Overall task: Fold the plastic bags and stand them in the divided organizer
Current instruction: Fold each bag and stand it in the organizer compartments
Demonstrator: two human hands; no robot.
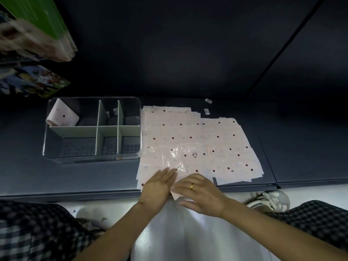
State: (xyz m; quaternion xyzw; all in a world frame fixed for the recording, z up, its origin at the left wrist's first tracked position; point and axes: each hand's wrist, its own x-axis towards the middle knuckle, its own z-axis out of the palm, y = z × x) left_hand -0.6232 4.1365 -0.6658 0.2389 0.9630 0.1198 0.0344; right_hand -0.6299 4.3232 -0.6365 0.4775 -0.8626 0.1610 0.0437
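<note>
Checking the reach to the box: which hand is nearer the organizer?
Left. The left hand lies flat on the bags just below the organizer's right end; the right hand is farther right.

Dim dark shelf (94,176), dark back panel (188,44), pale floor (188,232).

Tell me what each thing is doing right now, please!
Left hand: flat, straight fingers pressing the top bag.
Right hand: fingers curled on the bag's near edge, folding it.
Top bag: lying flat, crinkled, near edge lifted.
Bag stacks: unfolded, spread flat.
Organizer: open-topped, six compartments.
Folded bag: leaning in the far-left compartment.
</note>
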